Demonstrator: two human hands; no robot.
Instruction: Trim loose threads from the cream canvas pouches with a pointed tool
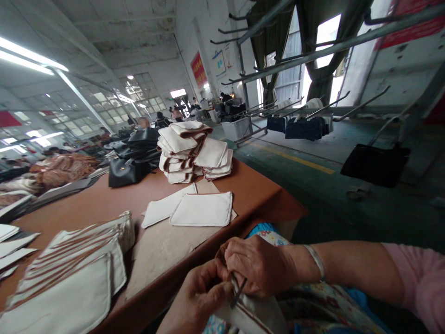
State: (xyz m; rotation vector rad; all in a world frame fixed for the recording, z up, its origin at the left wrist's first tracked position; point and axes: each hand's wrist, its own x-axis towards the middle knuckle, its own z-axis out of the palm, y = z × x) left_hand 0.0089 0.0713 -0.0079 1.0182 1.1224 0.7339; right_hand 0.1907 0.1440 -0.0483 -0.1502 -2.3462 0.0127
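Low over my lap, my left hand (pixel 205 290) is closed, thumb and fingers pinching the edge of a white panel with brown edging (pixel 259 315). My right hand (pixel 260 264), with a bracelet at the wrist, is closed and meets the left hand at that edge. A slim dark metal tool (pixel 238 293), perhaps thread snips, juts from under the right hand against the panel; its grip is hidden by my fingers. On the table beyond lie two flat white panels (pixel 201 211), one overlapping the other. To the left is a fanned row of similar panels (pixel 79 273).
The brown-covered table (pixel 250 185) has its edge just ahead of my hands. A tall stack of white panels (pixel 187 150) stands farther back, beside black handbags (pixel 130 171). A metal rack (pixel 313 60) with prongs rises at the right. People sit in the background.
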